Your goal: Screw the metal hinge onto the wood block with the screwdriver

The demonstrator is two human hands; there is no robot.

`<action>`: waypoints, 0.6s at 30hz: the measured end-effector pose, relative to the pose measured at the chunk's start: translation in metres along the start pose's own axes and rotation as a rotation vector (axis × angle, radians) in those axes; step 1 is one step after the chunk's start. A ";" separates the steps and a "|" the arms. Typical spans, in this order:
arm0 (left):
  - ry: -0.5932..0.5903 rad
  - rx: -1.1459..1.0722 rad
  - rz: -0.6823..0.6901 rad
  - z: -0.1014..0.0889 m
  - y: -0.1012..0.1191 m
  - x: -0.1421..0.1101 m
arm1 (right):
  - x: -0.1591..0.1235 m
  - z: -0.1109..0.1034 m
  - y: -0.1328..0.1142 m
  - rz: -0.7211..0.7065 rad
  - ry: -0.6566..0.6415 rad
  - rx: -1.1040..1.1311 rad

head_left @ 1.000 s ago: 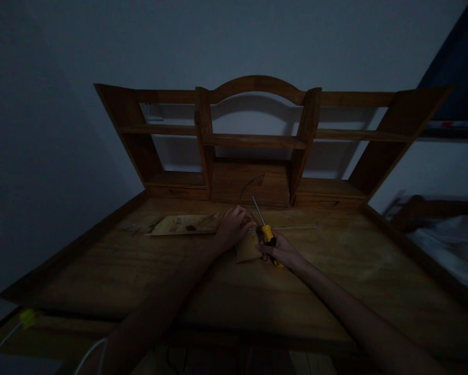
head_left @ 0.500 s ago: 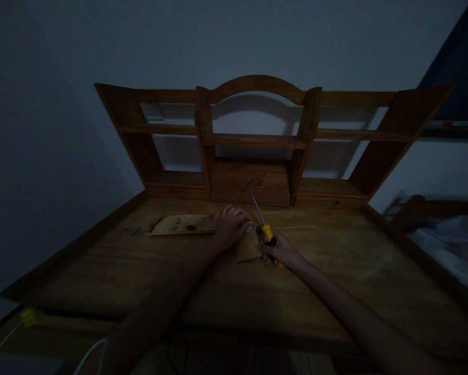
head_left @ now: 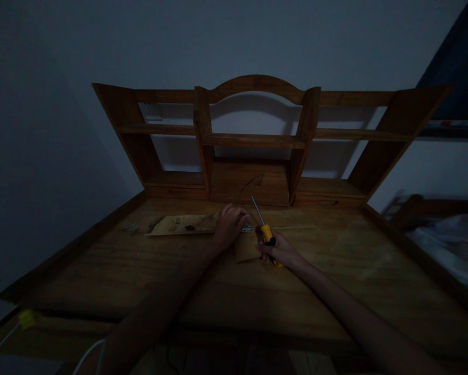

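Observation:
My right hand (head_left: 284, 251) is wrapped round the yellow and black handle of a screwdriver (head_left: 266, 232), its metal shaft pointing up and away from me. The fingers of that hand also touch the right edge of a small wooden board (head_left: 246, 249). My left hand (head_left: 231, 225) is bent over the board's far end, fingertips closed on a small shiny metal plate with holes, which looks like a hinge (head_left: 247, 229). Left of this hand lies a long, rough-ended wooden plank (head_left: 183, 224). The left fingertips are partly hidden.
Small thin metal pieces, perhaps screws (head_left: 128, 226), lie at the left of the wooden desk (head_left: 335, 271). A shelf unit (head_left: 253, 139) stands along the back. Raised edges border the desk sides. A yellow object with a white cord (head_left: 26, 318) is at the lower left.
More of the metal plate shows now beside my left fingertips, which have shifted slightly. My right hand and the screwdriver have hardly moved.

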State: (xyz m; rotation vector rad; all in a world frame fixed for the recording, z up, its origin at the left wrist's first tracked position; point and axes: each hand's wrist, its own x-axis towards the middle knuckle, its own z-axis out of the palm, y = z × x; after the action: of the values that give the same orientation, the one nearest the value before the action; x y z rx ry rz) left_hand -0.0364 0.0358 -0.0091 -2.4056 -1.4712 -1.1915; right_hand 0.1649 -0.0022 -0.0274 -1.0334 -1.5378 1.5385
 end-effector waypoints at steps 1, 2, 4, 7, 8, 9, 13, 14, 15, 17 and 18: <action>0.003 0.000 -0.004 0.001 -0.001 0.000 | 0.000 0.000 0.000 -0.001 0.001 0.001; 0.006 0.001 -0.006 0.002 -0.001 0.000 | 0.000 0.000 0.001 -0.002 0.001 0.002; 0.007 0.007 -0.003 0.003 -0.002 0.000 | 0.001 0.000 0.001 -0.002 0.002 0.005; -0.008 0.012 0.023 0.004 -0.002 0.000 | 0.002 0.000 0.001 0.004 0.003 0.002; -0.015 0.012 0.036 0.003 -0.002 0.000 | 0.001 0.000 0.000 0.006 0.002 -0.002; -0.019 0.012 0.048 0.003 -0.001 0.000 | 0.001 0.000 0.000 0.007 0.002 -0.006; 0.000 0.015 0.071 0.000 0.001 0.000 | 0.001 0.000 0.000 0.000 0.008 -0.008; 0.005 0.015 0.070 0.000 0.002 0.000 | 0.001 -0.001 0.001 -0.002 0.008 -0.004; 0.009 0.014 0.068 -0.001 0.003 0.000 | 0.001 -0.001 0.002 -0.001 0.007 0.002; 0.014 0.013 0.063 -0.001 0.004 0.000 | 0.002 -0.001 0.003 -0.003 0.002 0.011; 0.017 0.015 0.062 -0.001 0.005 0.000 | 0.003 -0.002 0.004 -0.007 0.000 0.016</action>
State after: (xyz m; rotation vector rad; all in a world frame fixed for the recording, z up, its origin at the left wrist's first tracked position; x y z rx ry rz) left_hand -0.0335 0.0328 -0.0064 -2.4065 -1.3855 -1.1812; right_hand 0.1654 0.0006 -0.0315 -1.0181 -1.5244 1.5437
